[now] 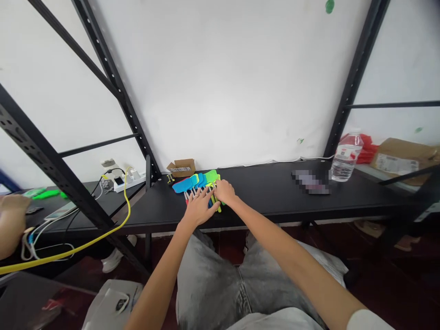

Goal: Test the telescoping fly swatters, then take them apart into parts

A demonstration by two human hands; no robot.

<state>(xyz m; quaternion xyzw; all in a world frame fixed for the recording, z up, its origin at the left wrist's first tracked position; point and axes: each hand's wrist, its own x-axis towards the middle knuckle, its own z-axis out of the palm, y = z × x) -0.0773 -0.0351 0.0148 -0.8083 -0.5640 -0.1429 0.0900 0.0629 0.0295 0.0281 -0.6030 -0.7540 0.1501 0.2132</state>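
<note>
A row of flat plastic tools, broad blue and green blades on slim handles like spatulas, lies overlapped on the black tabletop in front of me. Their exact kind is too small to tell. My left hand rests over the handles with its fingers stretched out, a ring on one finger. Beside it, my right hand has its fingers bent down at the right end of the row, closed around a green spatula-like tool. Red, blue and yellow-green handle ends show below and between my hands.
Behind the tools stands a small open cardboard box, with a small yellow piece beside it. A water bottle and a blurred-out item are at the right. A yellow cable hangs at left, near another person's arm.
</note>
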